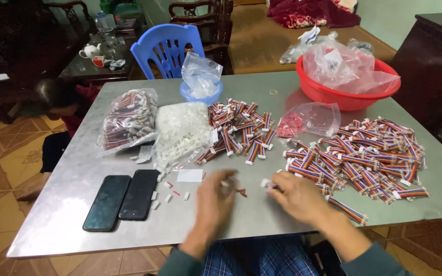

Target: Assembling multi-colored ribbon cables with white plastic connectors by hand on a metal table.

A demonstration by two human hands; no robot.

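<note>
My left hand (214,199) hovers blurred over the metal table (67,204), fingers apart, close to a small red piece (241,192) and a small white connector (224,182). My right hand (296,197) rests beside it, its fingertips pinched on a small white connector (266,183). Right of that hand lies a big heap of short striped wire bundles (364,161) with white ends. A second heap of the same bundles (239,132) lies in the table's middle. Loose white connectors (169,198) and red bits are scattered by my left hand.
Two dark phones (123,199) lie at the front left. Bags of wire bundles (128,120) and white connectors (182,132) sit behind them. A red basin (333,94) with plastic bags, a small bag of red pieces (308,121), a blue bowl (200,94) and a blue chair (164,48) are further back. A person crouches at the left.
</note>
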